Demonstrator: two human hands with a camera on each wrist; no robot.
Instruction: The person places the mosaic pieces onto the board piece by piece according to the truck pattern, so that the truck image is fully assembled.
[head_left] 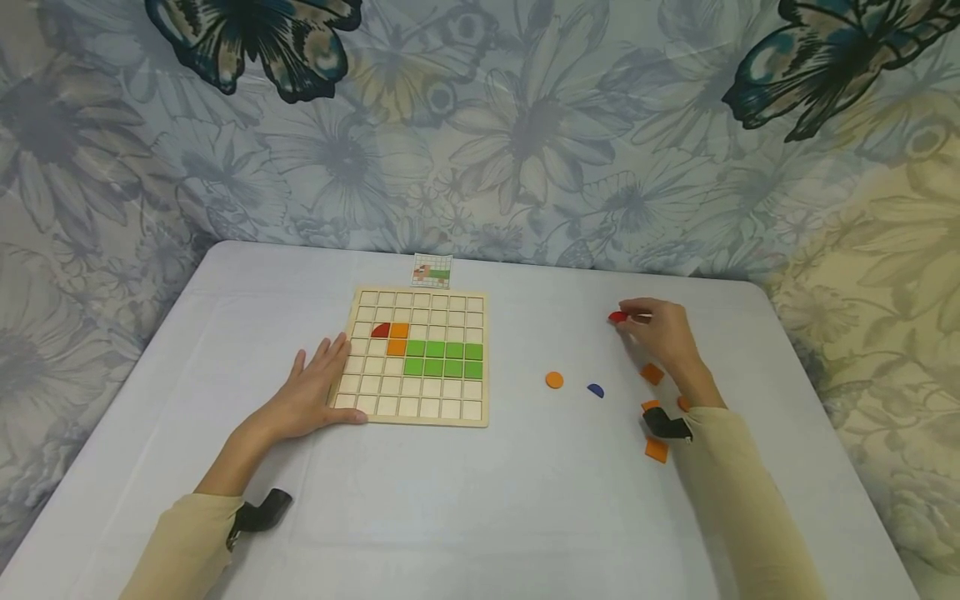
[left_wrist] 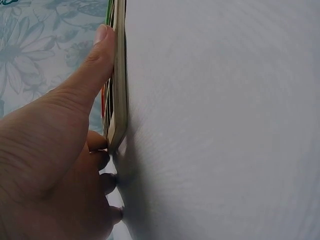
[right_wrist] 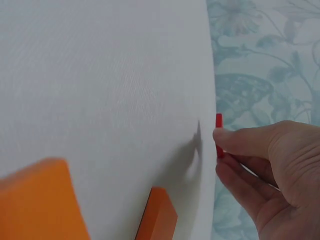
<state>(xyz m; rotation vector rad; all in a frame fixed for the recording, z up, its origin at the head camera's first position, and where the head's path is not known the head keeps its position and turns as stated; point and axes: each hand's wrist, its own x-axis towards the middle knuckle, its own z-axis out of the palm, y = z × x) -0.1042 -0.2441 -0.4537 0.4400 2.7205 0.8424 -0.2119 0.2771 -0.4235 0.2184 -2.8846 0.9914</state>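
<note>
My left hand (head_left: 311, 396) rests with its fingers fairly straight along the left edge of a wooden grid board (head_left: 360, 419). Its thumb (left_wrist: 95, 62) lies on the board's near edge. On the board sit a red quarter-circle piece (head_left: 381, 331), two orange squares (head_left: 398, 339) and a block of several green squares (head_left: 444, 359). Over at the right, my right hand (head_left: 663, 333) pinches a red piece (right_wrist: 219, 120) between thumb and fingers, held above the tabletop. An orange square (head_left: 652, 373) lies just below that hand.
A small pattern card (head_left: 432, 271) stands behind the board. Between board and right arm lie an orange disc (head_left: 554, 380) and a blue half-circle (head_left: 596, 390). More orange pieces (head_left: 656, 451) are near the right sleeve, partly hidden by the black wrist camera (head_left: 666, 423).
</note>
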